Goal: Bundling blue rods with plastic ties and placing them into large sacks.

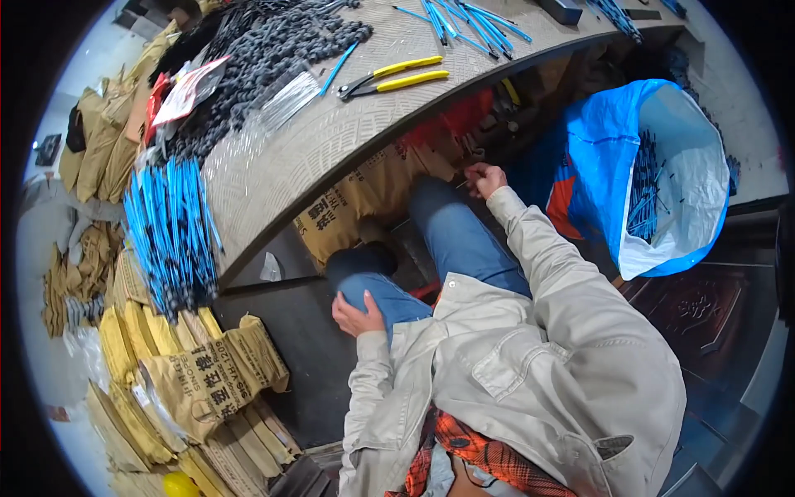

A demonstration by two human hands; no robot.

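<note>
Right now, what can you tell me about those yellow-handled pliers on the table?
The pliers have two long yellow handles, plastic-coated by their look, and a short metal head, dark and silvery. They lie on the patterned tabletop, head toward the picture's left, handles spread apart, their ends near the curved front edge. A thin blue strip lies beside the head without touching it. Nobody is holding them.

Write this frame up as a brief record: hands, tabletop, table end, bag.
Left hand: resting on the left leg
Right hand: beside the right leg, fingers curled; grip unclear
Tabletop: yellow-handled pliers, loose blue strips, dark knobbly heap
Table's left end: thick blue bundle
Bag: blue, white inside, open, holding dark and blue pieces
</note>
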